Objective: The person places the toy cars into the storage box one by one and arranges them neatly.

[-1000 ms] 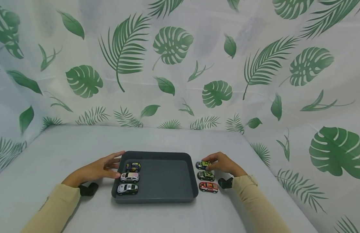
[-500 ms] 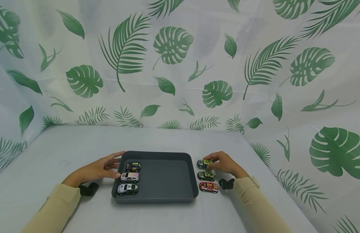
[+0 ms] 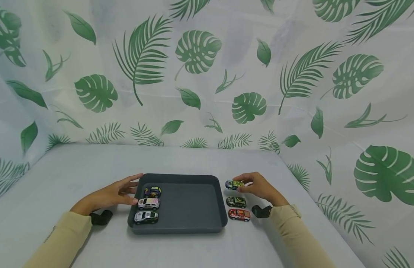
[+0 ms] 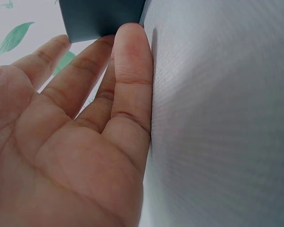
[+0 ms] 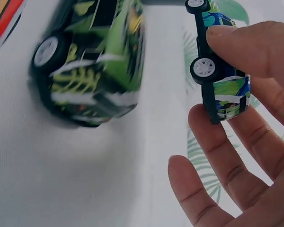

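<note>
My right hand (image 3: 258, 188) pinches a blue-and-green toy car (image 5: 234, 94) between thumb and fingers, raised off the table to the right of the grey tray (image 3: 190, 208). Below it on the table sit a black-and-green toy car (image 3: 236, 202) and a red toy car (image 3: 239, 214). At the tray's left side my left hand (image 3: 106, 195) rests with fingers extended, fingertips touching the wall. Inside the tray, along the left, a dark blue toy car (image 3: 153, 192), a white-and-pink one and a white-and-green toy car (image 3: 146, 217) stand in a column.
A white cloth covers the table (image 3: 180, 249). Behind and to the right hangs a white curtain (image 3: 207, 85) printed with green leaves. Dark wrist devices show beside both sleeves.
My right hand has lifted the blue-and-green car slightly up and away from the black-and-green one. The left hand and the tray have stayed in place.
</note>
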A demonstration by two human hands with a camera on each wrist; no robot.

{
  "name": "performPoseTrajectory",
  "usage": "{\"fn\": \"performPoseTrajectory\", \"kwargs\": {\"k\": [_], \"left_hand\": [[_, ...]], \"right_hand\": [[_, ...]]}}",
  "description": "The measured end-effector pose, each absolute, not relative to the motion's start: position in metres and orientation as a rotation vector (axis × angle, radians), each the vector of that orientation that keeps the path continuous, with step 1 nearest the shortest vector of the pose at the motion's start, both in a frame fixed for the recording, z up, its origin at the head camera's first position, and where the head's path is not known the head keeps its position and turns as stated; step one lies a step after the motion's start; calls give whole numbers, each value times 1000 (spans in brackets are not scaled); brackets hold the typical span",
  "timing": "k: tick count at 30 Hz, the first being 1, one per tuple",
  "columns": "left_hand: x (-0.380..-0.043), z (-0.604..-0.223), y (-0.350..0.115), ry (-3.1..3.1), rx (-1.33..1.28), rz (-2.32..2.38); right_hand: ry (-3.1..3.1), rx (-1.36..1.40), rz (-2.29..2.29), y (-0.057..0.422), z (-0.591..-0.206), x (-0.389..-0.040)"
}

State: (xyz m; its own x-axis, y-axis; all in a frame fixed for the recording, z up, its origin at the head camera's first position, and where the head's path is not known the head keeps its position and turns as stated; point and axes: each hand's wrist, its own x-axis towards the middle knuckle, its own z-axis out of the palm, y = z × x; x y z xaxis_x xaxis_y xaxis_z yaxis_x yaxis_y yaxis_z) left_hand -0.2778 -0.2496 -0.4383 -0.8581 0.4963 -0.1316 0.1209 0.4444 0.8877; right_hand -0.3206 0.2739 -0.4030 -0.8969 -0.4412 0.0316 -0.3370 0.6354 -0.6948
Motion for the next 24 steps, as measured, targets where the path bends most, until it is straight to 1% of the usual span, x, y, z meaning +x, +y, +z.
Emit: {"fn": "performPoseTrajectory", "kwargs": {"k": [10,24], "left_hand": [[-277,-438,-252,2321,523,1394],[-277,-437,-249,2324,523,1390]], "right_hand": [[2659,-753,-1175,265,-393,-316],[2640,-852,-1251,252,-396,-316]]}}
